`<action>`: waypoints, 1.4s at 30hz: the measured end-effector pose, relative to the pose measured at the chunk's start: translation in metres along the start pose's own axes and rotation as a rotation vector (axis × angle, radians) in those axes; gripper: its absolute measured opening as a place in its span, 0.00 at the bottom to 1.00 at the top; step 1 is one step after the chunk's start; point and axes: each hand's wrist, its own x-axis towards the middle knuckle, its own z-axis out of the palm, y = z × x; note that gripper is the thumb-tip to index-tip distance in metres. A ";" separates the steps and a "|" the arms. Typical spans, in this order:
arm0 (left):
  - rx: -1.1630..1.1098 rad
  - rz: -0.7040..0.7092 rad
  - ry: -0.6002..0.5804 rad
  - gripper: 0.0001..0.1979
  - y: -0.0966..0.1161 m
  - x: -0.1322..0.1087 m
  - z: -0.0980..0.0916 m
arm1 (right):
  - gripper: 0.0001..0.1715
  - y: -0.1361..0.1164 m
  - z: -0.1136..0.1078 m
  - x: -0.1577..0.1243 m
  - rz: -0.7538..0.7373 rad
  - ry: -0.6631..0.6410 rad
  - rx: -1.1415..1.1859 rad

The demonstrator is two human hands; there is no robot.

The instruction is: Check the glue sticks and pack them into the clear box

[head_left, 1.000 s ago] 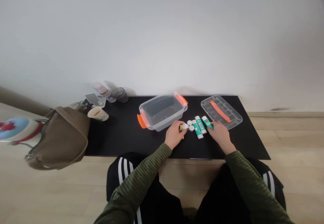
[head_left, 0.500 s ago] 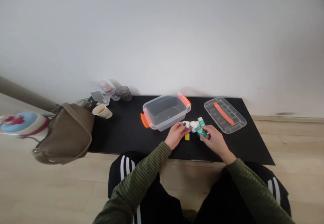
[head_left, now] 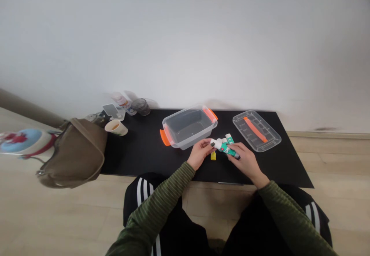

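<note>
My right hand (head_left: pixel 245 160) is closed around a green-and-white glue stick (head_left: pixel 227 149), its white end tilted up toward the left. At that end, the fingertips of my left hand (head_left: pixel 200 154) pinch a small white cap (head_left: pixel 213 142). Cap and stick appear to meet, though fingers partly hide the joint. Behind the held stick lies another green-and-white glue stick (head_left: pixel 229 138), and more white tips show beside it. Below my left fingertips, a small yellow object (head_left: pixel 213 155) lies on the black table.
An open clear plastic box (head_left: pixel 185 145) with orange clips stands behind my hands. Its clear lid (head_left: pixel 271 147) with an orange handle lies to the right. At the left are a paper cup (head_left: pixel 118 129), a dark glass (head_left: pixel 141 106), a spray bottle (head_left: pixel 123 101) and a brown bag (head_left: pixel 78 155).
The white cap in my left hand and the glue stick in my right hand have come together. The held stick has tipped flatter. Box and lid stay put.
</note>
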 end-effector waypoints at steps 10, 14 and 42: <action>0.055 -0.012 -0.022 0.20 0.000 -0.001 0.002 | 0.18 -0.001 0.000 0.000 -0.048 0.009 -0.006; 0.069 -0.004 -0.024 0.20 -0.001 -0.002 0.001 | 0.18 -0.001 0.001 -0.001 -0.049 0.000 0.028; 0.073 -0.001 -0.038 0.27 0.004 -0.017 0.009 | 0.21 -0.016 0.012 -0.002 0.217 -0.120 0.483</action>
